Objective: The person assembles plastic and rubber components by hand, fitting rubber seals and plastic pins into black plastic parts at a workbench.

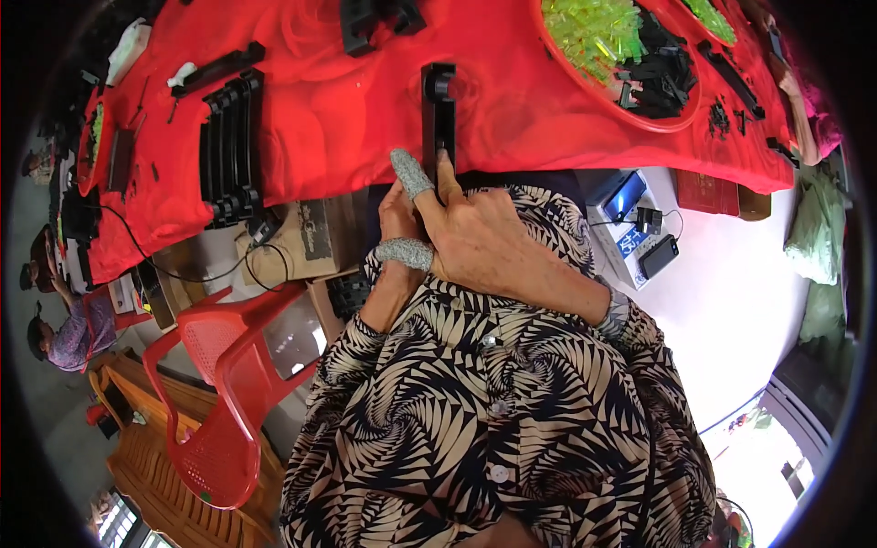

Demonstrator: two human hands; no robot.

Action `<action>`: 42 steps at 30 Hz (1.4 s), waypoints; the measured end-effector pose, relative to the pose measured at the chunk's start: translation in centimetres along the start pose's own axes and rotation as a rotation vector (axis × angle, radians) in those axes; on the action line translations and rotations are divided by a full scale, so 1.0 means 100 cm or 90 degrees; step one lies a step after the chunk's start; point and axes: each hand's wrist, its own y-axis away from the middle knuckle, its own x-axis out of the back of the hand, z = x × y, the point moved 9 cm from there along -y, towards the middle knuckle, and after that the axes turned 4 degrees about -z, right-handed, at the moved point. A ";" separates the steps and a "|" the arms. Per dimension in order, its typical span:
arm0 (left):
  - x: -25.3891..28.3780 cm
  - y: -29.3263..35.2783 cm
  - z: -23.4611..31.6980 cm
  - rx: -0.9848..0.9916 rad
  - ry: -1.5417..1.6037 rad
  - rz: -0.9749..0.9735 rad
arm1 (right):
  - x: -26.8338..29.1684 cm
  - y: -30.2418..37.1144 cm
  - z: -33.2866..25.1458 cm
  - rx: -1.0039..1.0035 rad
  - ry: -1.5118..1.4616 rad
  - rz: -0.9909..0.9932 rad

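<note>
A long, narrow black plastic piece (441, 119) lies at the table's front edge, pointing away from me. Its far end has a rounded, hooked shape. My right hand (484, 233) reaches over its near end, fingers stretched apart. One bare fingertip rests on the piece; another finger, in a grey wrap, points just to its left. The thumb is wrapped in grey too. Tucked partly under my right hand is my left hand (396, 219), close to the near end of the piece. Its fingers are mostly covered, so its grip cannot be made out.
Several similar black pieces (232, 146) lie side by side on the red cloth (320, 119) at left. A red basin (630, 114) at right holds yellow-green and black parts. Below stand a red plastic chair (219, 393) and a white box (630, 242) with phones on it.
</note>
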 end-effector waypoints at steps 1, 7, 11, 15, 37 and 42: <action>0.012 -0.006 -0.013 0.062 0.036 0.030 | 0.003 -0.001 -0.001 0.003 0.006 0.014; -0.005 0.007 0.002 0.101 -0.116 0.102 | -0.002 0.018 -0.003 0.036 0.098 0.043; -0.025 0.013 0.012 0.078 -0.134 0.064 | 0.009 0.019 -0.005 0.030 0.088 0.068; -0.011 0.009 0.005 0.097 -0.137 0.074 | 0.006 0.020 -0.004 0.035 0.096 0.102; -0.016 0.004 0.004 0.059 -0.054 0.022 | -0.011 0.007 0.012 0.000 0.092 0.020; -0.037 0.008 0.016 0.030 -0.132 0.000 | -0.004 0.007 0.011 -0.004 0.076 0.003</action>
